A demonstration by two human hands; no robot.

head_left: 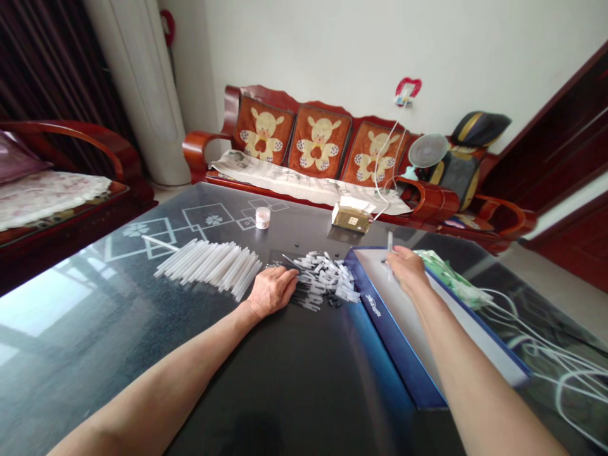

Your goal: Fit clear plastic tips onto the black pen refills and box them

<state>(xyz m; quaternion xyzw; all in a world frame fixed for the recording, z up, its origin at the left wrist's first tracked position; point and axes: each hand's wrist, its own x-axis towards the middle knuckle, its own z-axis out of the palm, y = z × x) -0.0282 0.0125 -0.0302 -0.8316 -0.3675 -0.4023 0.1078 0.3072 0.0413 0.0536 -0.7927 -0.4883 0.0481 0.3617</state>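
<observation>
My left hand (274, 290) rests on the dark glossy table, its fingers bent together beside a thin dark rod (289, 260); what it pinches is too small to name. Right of it lies a heap of short white caps (327, 272), with small black pieces (335, 302) at its near edge. Left of that hand, many white translucent tubes (213, 263) lie side by side. My right hand (407, 267) is over the far end of an open blue box (394, 342) with a pale inside, its fingers closed on an upright translucent pen (390, 244).
A small round jar (263, 218) and a tissue box (352, 215) stand farther back on the table (266, 392). A green packet (451, 278) and white cables (546, 361) lie right of the blue box. Beyond are a wooden sofa (204, 149) and a small fan (427, 151).
</observation>
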